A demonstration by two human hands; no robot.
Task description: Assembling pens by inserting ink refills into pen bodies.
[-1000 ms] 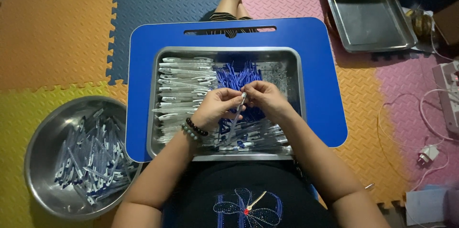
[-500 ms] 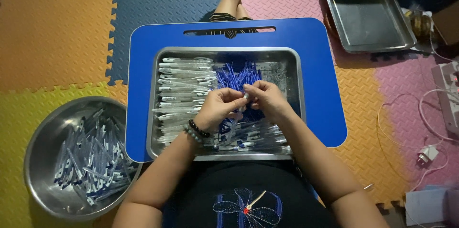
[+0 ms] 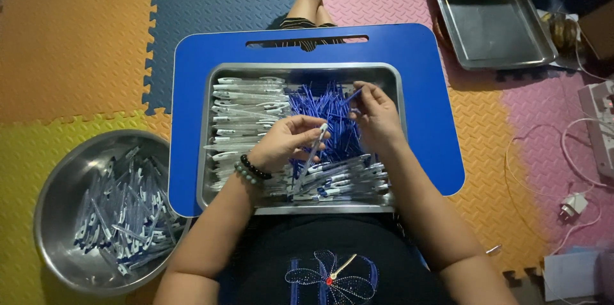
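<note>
A steel tray (image 3: 396,81) rests on a blue lap table (image 3: 435,113). It holds clear pen barrels (image 3: 246,103) on the left, a heap of blue refills (image 3: 323,110) in the middle and assembled pens (image 3: 345,180) along the near side. My left hand (image 3: 284,145) grips a clear pen barrel (image 3: 315,148) that points down toward the near side. My right hand (image 3: 377,116) is over the heap and pinches one blue refill (image 3: 353,95) between thumb and fingers.
A round steel bowl (image 3: 51,196) full of pens sits on the foam mat at my left. An empty steel tray (image 3: 489,14) lies at the far right. Cables and a power strip (image 3: 598,126) are at the right edge. Feet show beyond the table.
My hands were together over the tray's middle. Now they are apart: the right has gone out to the refill heap and picked up a refill, and the left still has the barrel.
</note>
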